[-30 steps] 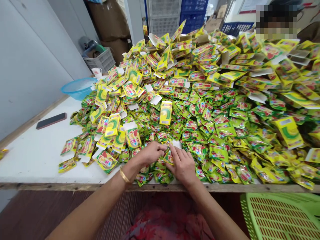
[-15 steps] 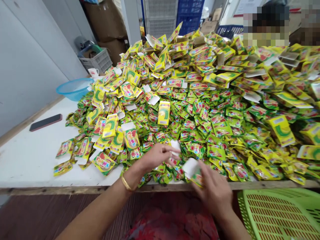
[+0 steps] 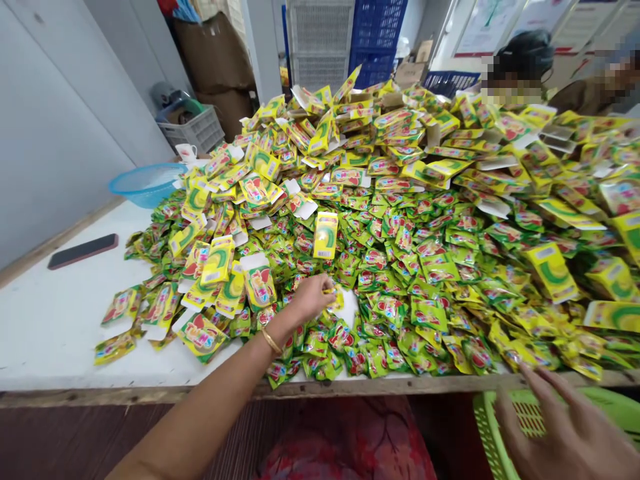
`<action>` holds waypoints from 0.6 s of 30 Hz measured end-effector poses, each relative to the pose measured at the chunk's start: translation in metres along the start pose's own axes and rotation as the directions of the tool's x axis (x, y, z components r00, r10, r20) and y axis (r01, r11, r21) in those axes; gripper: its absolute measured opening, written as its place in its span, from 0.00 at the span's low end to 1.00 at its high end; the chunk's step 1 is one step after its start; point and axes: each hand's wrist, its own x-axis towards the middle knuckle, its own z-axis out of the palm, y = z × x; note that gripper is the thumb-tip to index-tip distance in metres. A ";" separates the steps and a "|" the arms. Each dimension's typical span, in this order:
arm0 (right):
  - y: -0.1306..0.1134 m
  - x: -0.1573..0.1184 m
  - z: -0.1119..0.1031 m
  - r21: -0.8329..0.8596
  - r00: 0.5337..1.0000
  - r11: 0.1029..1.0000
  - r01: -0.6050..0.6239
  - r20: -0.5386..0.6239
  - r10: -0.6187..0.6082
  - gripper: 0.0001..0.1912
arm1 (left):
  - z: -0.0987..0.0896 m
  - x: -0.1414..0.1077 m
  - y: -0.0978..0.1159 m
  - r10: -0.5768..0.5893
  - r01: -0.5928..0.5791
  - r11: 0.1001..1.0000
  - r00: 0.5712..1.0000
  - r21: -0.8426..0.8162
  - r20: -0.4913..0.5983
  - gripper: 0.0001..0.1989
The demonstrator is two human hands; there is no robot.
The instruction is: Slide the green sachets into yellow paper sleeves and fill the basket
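My left hand point(image 3: 311, 298), with a gold bangle at the wrist, reaches into the front of a heap of small green candy packets point(image 3: 390, 310). Its fingers are pinched on a small yellow packet point(image 3: 338, 299), beside a bare white patch of table. Over the green basket point(image 3: 483, 433) at lower right is my right hand point(image 3: 565, 427), slightly blurred, its fingers apart and nothing seen in them. Printed yellow-and-green boxes point(image 3: 261, 283) lie left of my left hand, several with white flaps open. One yellow box point(image 3: 326, 235) lies just beyond it.
A large pile of boxes point(image 3: 400, 127) covers the back of the white table point(image 3: 45, 320). A phone point(image 3: 83, 251) and a blue bowl point(image 3: 145, 187) are at the left. Crates point(image 3: 320, 40) stand behind; a person point(image 3: 525, 60) is at the far right.
My right hand has moved right and down from the table's edge to over the basket; the open box it held is out of sight. My left hand has shifted slightly forward and its fingers have closed.
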 end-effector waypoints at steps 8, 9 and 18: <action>-0.130 0.144 0.089 0.197 0.856 0.860 0.471 0.132 -0.499 0.25 | -0.025 0.024 -0.005 -0.035 0.027 0.968 0.999 0.251 0.026 0.08; -0.140 0.160 0.101 0.190 0.815 0.836 0.515 0.193 -0.546 0.27 | -0.023 0.022 -0.004 -0.014 0.013 0.965 1.000 0.263 0.003 0.09; -0.211 0.206 0.165 0.204 0.869 0.978 -0.038 0.491 -0.069 0.35 | 0.020 -0.014 -0.013 0.137 -0.126 0.986 0.985 0.106 -0.103 0.15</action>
